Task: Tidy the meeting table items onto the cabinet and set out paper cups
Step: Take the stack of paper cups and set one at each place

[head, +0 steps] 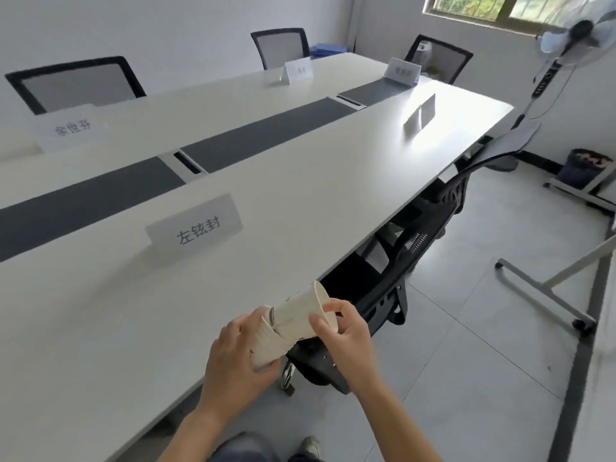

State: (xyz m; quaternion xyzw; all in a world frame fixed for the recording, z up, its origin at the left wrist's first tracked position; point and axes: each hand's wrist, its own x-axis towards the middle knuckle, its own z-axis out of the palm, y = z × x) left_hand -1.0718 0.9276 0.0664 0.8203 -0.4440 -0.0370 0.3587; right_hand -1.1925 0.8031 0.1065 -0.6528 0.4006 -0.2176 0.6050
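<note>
Between curled fingers (336,307), paper cups (295,319)

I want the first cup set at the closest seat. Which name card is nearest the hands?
The name card facing the camera on this side of the dark centre strip, just beyond the left hand; the other four stand farther off.

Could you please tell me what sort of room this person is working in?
Most likely an office meeting room: a long white table carries name placards, mesh office chairs stand along it, and the left hand and right hand hold a stack of paper cups.
</note>
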